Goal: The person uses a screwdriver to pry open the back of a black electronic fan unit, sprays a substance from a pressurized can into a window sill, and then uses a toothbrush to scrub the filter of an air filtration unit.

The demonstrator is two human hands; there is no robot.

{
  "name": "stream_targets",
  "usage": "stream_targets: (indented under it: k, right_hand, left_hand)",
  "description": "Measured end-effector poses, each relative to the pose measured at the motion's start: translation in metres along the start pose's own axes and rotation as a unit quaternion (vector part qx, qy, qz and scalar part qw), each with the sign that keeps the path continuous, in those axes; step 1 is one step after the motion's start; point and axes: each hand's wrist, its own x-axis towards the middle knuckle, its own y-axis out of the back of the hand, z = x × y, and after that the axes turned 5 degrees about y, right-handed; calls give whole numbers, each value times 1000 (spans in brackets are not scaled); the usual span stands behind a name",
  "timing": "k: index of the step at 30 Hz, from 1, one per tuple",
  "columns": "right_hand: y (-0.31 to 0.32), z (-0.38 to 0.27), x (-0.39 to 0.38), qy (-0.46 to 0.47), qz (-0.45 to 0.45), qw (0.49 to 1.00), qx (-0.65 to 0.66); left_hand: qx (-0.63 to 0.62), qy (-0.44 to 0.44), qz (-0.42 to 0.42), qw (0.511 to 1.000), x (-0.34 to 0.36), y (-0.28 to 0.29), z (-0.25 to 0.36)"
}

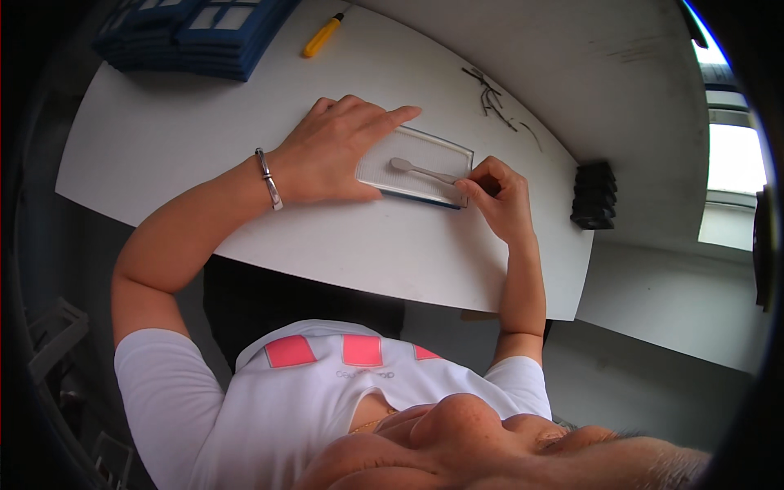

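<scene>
A flat rectangular tray with a clear rim and a ribbed pale inside lies on the white table. My left hand spans its left end, thumb along the near edge and forefinger stretched out at the far edge. A small pale spoon-shaped tool lies over the tray, its rounded end to the left. With thumb and fingers closed, my right hand pinches the thin right end of this tool at the tray's right edge. The very tip of the handle is hidden by the fingers.
On the white table, a stack of blue panels stands at the far left. A yellow-handled tool lies beside it. Several dark thin strips lie near the wall. Stacked black parts stand at the right edge.
</scene>
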Motion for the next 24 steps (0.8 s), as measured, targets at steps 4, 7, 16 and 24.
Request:
stream_targets:
  k: [4,7,16,24]
  right_hand:
    - [21,19,4,-12,6,1000,-11]
    - [38,35,11,-90,-16,995,-24]
    - [60,60,10,-69,16,997,-26]
    - [61,58,14,-72,47,996,-36]
  left_hand:
    - [1,-3,0,1000,2,0,1]
    - [6,1,-5,1000,5,1,2]
    - [11,9,-23,1000,2,9,0]
    - [15,20,-21,999,2,8,-1]
